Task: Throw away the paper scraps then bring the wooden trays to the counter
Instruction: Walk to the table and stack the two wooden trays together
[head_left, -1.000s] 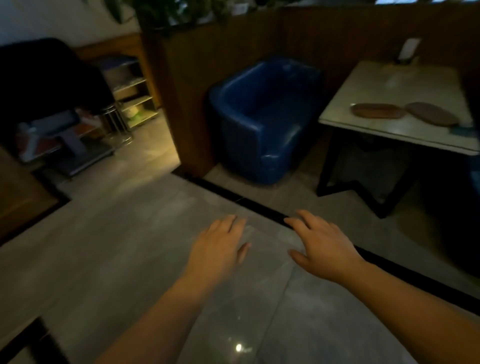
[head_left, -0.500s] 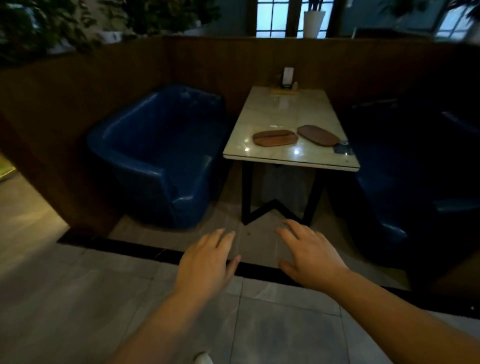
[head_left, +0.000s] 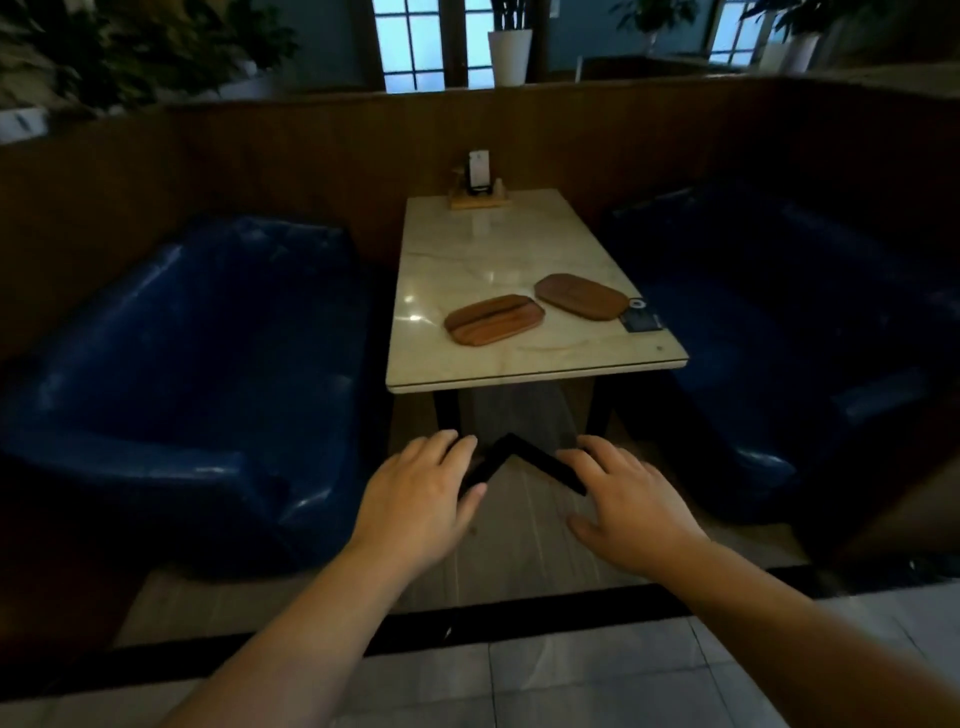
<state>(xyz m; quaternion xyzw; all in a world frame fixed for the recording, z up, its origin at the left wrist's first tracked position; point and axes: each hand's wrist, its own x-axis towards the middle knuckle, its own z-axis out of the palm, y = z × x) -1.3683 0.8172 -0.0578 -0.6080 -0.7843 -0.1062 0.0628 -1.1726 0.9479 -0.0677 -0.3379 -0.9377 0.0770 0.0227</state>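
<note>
Two flat wooden trays lie on a pale marble table (head_left: 467, 249) straight ahead. The nearer tray (head_left: 494, 318) sits near the table's front middle; the other tray (head_left: 581, 295) lies just behind it to the right. No paper scraps show on the table. My left hand (head_left: 421, 501) and my right hand (head_left: 631, 501) hover palm down, fingers apart and empty, below and in front of the table's near edge, well short of both trays.
Blue armchairs flank the table, one on the left (head_left: 182, 374) and one on the right (head_left: 795, 338). A small wooden stand with a card (head_left: 478, 182) sits at the table's far end, a dark coaster (head_left: 641, 314) at its right edge. A black floor strip (head_left: 519, 616) crosses before me.
The view has swung right and closer, so the table is now centred ahead. Both hands stay open and empty in front of me.
</note>
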